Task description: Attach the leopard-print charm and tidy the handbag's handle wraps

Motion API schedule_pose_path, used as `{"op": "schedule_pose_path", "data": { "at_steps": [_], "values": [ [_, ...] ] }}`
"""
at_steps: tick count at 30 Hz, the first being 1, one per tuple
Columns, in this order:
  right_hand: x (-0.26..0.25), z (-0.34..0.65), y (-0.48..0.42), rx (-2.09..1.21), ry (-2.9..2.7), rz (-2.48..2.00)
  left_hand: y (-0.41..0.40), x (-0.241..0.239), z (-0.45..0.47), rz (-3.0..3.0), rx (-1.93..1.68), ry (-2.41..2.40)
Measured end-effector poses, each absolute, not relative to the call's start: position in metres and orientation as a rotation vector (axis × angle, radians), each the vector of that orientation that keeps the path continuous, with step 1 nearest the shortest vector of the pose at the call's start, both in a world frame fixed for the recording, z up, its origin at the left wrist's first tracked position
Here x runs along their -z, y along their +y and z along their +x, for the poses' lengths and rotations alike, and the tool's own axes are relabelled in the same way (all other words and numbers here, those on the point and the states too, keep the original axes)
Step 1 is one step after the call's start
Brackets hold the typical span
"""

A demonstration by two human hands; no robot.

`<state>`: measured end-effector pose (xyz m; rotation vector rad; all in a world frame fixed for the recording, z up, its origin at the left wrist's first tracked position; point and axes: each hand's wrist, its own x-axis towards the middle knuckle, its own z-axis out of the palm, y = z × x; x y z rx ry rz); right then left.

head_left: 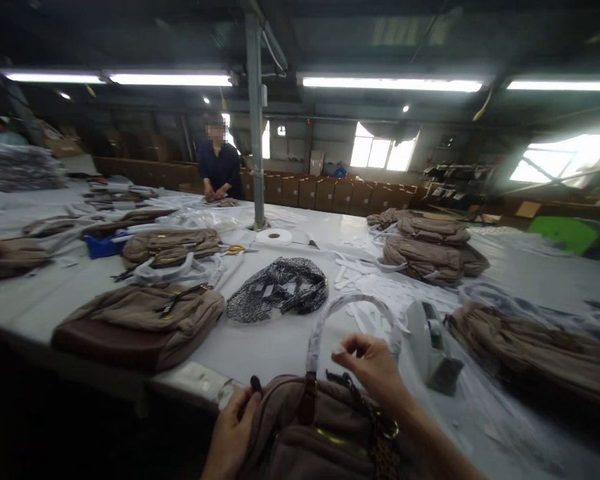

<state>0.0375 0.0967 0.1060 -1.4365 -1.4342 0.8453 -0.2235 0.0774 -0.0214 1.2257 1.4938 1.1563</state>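
Note:
A taupe handbag (pixel 325 433) stands upright at the table's front edge, close to me. Its raised carrying handle (pixel 317 330) is wrapped in white film. My left hand (pixel 233 427) is closed on the bag's left side, where a dark tab (pixel 256 383) sticks up by the thumb. Beside the handle, my right hand (pixel 373 363) pinches a small whitish piece (pixel 339 353) between thumb and fingertips; what exactly it is I cannot make out. A patterned strap (pixel 385 440) with a gold ring hangs at the bag's right.
A tape dispenser (pixel 435 347) stands right of my right hand. More taupe bags lie left (pixel 145 320) and right (pixel 540 347). A black-and-white patterned cloth (pixel 280 290), yellow-handled scissors (pixel 236 250) and a white roll (pixel 274 237) lie ahead, near a post (pixel 257 133). A person (pixel 220 163) works across the table.

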Motion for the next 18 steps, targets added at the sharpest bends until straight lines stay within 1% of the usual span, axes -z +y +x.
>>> {"op": "schedule_pose_path", "data": {
  "at_steps": [3, 5, 8, 10, 13, 18],
  "values": [
    [-0.093, -0.017, 0.107, -1.249, -1.318, -1.167, 0.074, 0.018, -0.216, 1.233, -1.222, 1.549],
    [-0.084, -0.041, 0.117, -1.386, -1.266, -1.101, 0.072, 0.017, -0.212, 1.214, -1.248, 1.556],
    [-0.071, -0.063, 0.131, -1.528, -1.223, -1.126, 0.074, 0.018, -0.209, 1.175, -1.276, 1.518],
    [-0.061, -0.072, 0.138, -1.565, -1.187, -1.17, 0.076, 0.019, -0.208, 1.149, -1.293, 1.491],
    [-0.049, -0.082, 0.143, -1.522, -1.152, -1.259, 0.078, 0.02, -0.207, 1.141, -1.319, 1.492],
    [-0.043, -0.09, 0.147, -1.469, -1.141, -1.327, 0.079, 0.027, -0.206, 1.152, -1.332, 1.504]
  ]
}}
